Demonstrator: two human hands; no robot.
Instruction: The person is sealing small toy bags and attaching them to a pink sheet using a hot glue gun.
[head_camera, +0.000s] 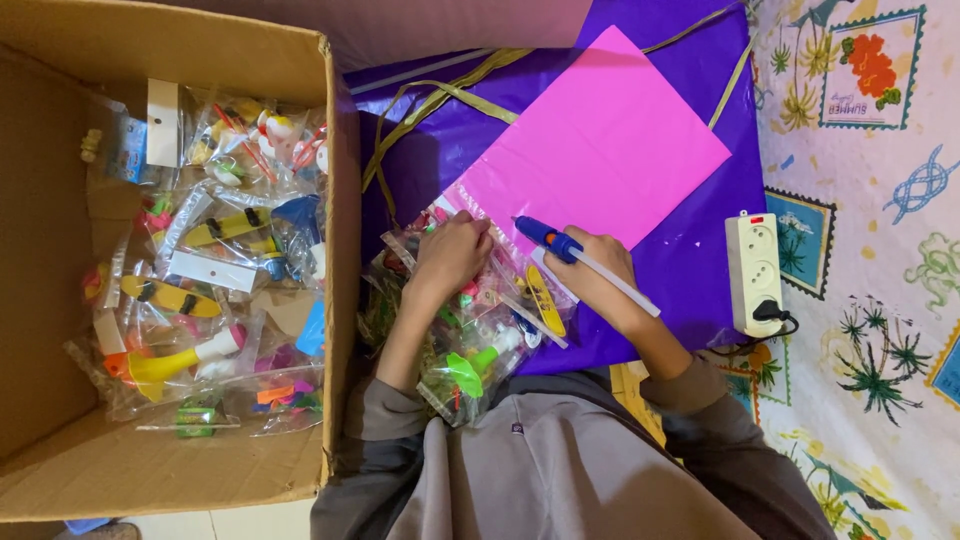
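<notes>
— What's nearest the person?
— A pile of clear toy packets (470, 340) at the near edge of the purple sheet (700, 250). The left hand (450, 255) presses on it, fingers curled; whether it grasps one I cannot tell.
— And the right hand (600, 275)?
— Its grip is clenched around a blue glue gun (560, 243), nozzle at the pink paper's (610, 140) near edge.
— Farther off?
— A cardboard box (60, 250) of toys on the left, a power strip (755, 270) on the right.

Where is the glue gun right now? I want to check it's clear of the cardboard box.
In the head view, the blue glue gun is in the right hand, right of centre, over the pink sheet's lower edge, well apart from the cardboard box.
</notes>
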